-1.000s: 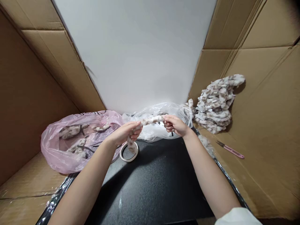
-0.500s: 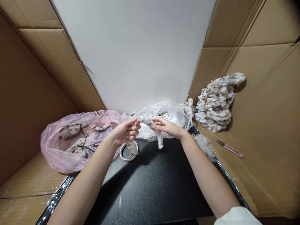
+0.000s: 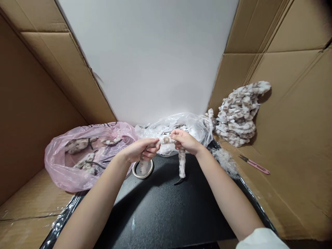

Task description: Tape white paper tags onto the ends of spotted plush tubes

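Note:
A fluffy white-and-brown plush fabric strip [image 3: 166, 139] stretches between my two hands above the black tabletop. My left hand [image 3: 144, 149] is closed around its left part, and a blurred end hangs below the fingers, over a roll of tape [image 3: 135, 172]. On the other side my right hand [image 3: 185, 141] pinches the strip between thumb and fingers. From there its right end droops down, and a thin black curved tip [image 3: 178, 181] shows at the bottom of it.
A pink plastic bag [image 3: 58, 169] at left holds plush pieces and dark curved strips. Behind my hands lies a clear plastic bag [image 3: 201, 129] with small white pieces. At right are a plush pile [image 3: 240, 114], thread snips [image 3: 255, 166] and loose fluff [image 3: 224, 159]. Cardboard walls stand both sides.
My right hand has shifted slightly right and now pinches the strip. My left hand has lowered a little. The strip's right end hangs lower, with the black tip now showing beneath it.

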### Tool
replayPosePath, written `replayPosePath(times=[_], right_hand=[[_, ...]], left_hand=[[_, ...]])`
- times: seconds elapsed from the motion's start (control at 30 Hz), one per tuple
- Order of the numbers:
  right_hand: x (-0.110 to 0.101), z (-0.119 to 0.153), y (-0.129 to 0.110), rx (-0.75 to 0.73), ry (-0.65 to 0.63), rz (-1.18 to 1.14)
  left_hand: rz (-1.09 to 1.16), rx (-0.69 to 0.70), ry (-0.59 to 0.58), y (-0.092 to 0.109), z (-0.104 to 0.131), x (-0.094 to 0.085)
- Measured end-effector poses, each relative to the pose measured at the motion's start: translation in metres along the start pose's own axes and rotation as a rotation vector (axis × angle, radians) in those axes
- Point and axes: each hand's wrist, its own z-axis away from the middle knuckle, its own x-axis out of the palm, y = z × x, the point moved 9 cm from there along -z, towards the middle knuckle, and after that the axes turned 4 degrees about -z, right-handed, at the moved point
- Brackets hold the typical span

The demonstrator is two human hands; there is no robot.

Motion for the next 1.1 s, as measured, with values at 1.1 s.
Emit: replayPosePath(times=[1.1], right_hand=[[0.033,-0.004,0.035,0.167,-0.327,-0.065]], left_hand=[[0.528,0.746,0.58,0.083,0.086,-0.083]])
